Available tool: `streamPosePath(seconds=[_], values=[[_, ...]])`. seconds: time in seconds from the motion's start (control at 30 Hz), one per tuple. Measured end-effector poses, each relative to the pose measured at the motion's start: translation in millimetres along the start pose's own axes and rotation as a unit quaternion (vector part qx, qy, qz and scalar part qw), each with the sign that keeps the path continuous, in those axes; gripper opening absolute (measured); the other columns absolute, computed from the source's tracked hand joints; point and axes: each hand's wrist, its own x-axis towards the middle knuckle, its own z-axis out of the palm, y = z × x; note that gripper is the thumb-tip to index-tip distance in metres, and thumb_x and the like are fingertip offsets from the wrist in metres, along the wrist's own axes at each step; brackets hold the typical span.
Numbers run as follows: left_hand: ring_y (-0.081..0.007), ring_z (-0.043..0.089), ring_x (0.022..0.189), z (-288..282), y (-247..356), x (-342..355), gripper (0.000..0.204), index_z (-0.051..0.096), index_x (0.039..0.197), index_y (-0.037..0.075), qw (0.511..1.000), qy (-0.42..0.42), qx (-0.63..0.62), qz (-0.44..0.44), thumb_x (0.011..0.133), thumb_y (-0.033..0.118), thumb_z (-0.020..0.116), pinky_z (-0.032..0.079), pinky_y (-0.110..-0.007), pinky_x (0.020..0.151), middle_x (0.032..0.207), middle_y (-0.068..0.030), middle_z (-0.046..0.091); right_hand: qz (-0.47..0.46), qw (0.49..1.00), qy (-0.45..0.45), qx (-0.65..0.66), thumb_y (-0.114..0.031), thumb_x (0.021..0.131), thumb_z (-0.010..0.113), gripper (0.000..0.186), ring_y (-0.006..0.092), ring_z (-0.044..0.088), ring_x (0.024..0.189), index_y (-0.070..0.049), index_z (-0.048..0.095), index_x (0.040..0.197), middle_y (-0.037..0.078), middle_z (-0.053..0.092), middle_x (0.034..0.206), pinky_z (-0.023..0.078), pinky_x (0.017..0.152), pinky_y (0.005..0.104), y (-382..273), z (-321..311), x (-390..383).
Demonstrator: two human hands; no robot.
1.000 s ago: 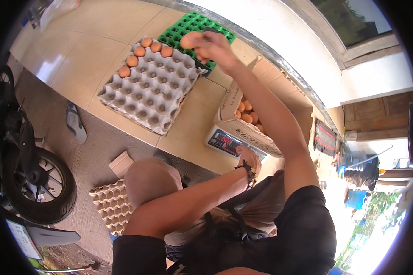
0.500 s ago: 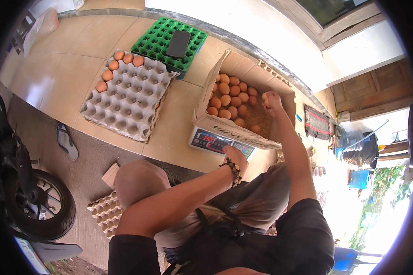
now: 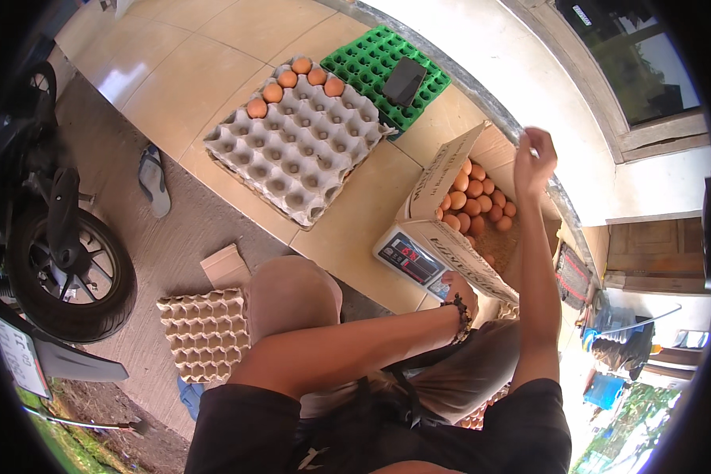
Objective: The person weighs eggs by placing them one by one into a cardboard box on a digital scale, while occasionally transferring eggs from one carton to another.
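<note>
My right hand is raised over the far right wall of a cardboard box. Its fingers are curled with the thumb brought in, and I cannot make out whether anything small is pinched there. Several brown eggs lie in the box on a brownish bed. The box rests on a digital scale with a lit red display. My left hand touches the scale's keypad end, its fingers loosely extended and holding nothing visible. Left of the box, a grey egg tray carries several eggs along its far left corner.
A green plastic egg tray stands behind the grey one, with a black phone on it. On the lower ground are a cardboard egg tray, a sandal and a motorcycle wheel. A wall runs behind the ledge.
My right hand has risen out of the box, where it held an egg, to above its far right wall. My left hand stays at the scale. The view has turned, shifting everything.
</note>
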Motion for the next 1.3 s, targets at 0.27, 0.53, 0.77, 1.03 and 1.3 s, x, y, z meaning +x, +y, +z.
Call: streamPosePath(seconds=[0.27,0.53,0.77,1.03,1.3], values=[[-0.0253,0.06,0.105,13,7,8,0.03,0.068,0.117,0.012,1.0,-0.021,-0.006,-0.016,0.099,0.024,0.046,0.044,-0.056,0.077,0.11,-0.0058,0.066,-0.088,0.924,-0.371,0.012,-0.013,0.078,0.065,0.024,0.0284,0.069,0.087,-0.005,0.062,0.1,0.014,0.07,0.098,0.054,0.078,0.0387,-105,249,-11],[-0.0272,0.06,0.108,3,6,4,0.035,0.065,0.12,0.011,0.998,-0.007,-0.054,0.027,0.099,0.029,0.043,0.043,-0.056,0.08,0.115,-0.0087,0.064,0.163,0.923,-0.332,0.109,-0.023,0.076,0.07,0.03,0.0255,0.064,0.083,-0.01,0.059,0.1,0.01,0.066,0.089,0.053,0.071,0.0394,-109,297,-13],[-0.0289,0.059,0.11,-1,6,1,0.04,0.063,0.122,0.01,0.997,-0.003,-0.06,0.046,0.099,0.034,0.041,0.043,-0.055,0.083,0.12,-0.0113,0.063,0.321,0.82,-0.387,0.275,-0.022,0.079,0.07,0.024,0.0187,0.062,0.08,-0.007,0.069,0.097,0.008,0.064,0.086,0.055,0.069,0.0358,-105,308,12],[-0.0309,0.059,0.112,6,3,-4,0.046,0.061,0.125,0.008,0.998,-0.023,-0.06,0.023,0.099,0.039,0.038,0.043,-0.055,0.086,0.125,-0.0142,0.061,0.077,0.906,-0.395,-0.134,-0.032,0.08,0.06,0.033,0.0325,0.07,0.09,-0.003,0.069,0.092,0.016,0.071,0.101,0.056,0.078,0.044,-158,328,-1],[-0.0377,0.056,0.116,12,-6,4,0.049,0.059,0.132,0.008,0.999,-0.011,-0.024,-0.021,0.099,0.036,0.035,0.036,-0.062,0.091,0.132,-0.0167,0.058,0.213,0.792,-0.422,0.386,-0.048,0.094,0.061,0.047,0.0103,0.053,0.062,-0.002,0.061,0.085,0.004,0.059,0.073,0.045,0.053,0.0249,-124,162,32]])
